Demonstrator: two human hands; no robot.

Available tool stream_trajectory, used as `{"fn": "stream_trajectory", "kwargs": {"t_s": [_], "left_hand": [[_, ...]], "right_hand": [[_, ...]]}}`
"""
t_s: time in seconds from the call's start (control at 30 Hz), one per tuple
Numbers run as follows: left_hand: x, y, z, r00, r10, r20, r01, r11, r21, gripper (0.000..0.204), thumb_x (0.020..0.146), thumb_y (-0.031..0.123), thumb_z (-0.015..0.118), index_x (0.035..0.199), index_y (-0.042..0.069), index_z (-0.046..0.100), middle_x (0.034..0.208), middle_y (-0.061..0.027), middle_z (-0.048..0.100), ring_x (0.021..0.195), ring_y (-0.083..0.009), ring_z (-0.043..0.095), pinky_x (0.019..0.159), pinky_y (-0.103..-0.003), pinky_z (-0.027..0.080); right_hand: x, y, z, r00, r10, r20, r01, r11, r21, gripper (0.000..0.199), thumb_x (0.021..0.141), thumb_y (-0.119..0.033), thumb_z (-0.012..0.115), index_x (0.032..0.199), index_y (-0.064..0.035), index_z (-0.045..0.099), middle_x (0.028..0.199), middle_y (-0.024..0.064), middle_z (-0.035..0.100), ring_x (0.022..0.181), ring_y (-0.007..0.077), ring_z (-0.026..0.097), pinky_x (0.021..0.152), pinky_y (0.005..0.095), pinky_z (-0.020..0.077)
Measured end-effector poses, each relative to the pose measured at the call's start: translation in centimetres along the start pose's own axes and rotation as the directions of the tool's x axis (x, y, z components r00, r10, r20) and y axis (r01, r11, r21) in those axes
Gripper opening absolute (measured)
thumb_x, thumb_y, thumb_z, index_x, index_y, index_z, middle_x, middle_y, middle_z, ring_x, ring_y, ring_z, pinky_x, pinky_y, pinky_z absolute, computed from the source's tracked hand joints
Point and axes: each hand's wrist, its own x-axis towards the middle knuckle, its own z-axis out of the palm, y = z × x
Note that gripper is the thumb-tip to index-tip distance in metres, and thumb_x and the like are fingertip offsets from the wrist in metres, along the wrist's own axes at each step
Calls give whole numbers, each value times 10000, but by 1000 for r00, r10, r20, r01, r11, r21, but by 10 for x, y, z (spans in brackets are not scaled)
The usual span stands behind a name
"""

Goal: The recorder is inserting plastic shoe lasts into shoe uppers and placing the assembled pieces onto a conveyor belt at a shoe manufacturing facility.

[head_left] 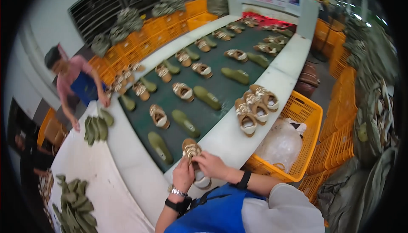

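Observation:
A tan and white lace-up sneaker [202,178] is between my hands at the near edge of the white conveyor frame. My left hand [183,174] closes round its left side. From the right, my right hand [210,165] has its fingers bent at the laces and opening; the fingertips are partly hidden. Three similar sneakers [246,118] stand close together on the white ledge to the right. A green shoe last [160,147] lies on the dark green belt just left of my hands, with another green last [185,123] beyond it.
More sneakers and green lasts lie in rows along the belt [168,95]. A yellow crate [312,122] with a clear plastic bag stands at the right. Across the belt, a co-worker [78,78] reaches over several green lasts [96,129]. Piled green lasts [75,205] sit on the left table.

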Motion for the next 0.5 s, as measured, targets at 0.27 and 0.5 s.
{"fn": "stream_trajectory", "kwargs": {"t_s": [0.27,0.5], "left_hand": [[-5,32,-30,982,-106,154,113,993,-32,216,779,58,502,992,19,504,787,-216,602,707,-403,575,597,-452,466],[-17,8,-18,974,-185,127,216,927,-306,388,761,-2,476,1134,27,375,920,-180,640,719,-366,619,625,-403,496]], "right_hand": [[-9,-6,-15,987,44,155,-83,963,256,258,790,-33,457,987,-150,576,977,116,524,888,314,555,732,383,466],[-14,-10,-41,894,-136,427,-64,904,423,209,710,70,431,831,-61,540,880,124,453,858,288,488,744,339,399]]}}
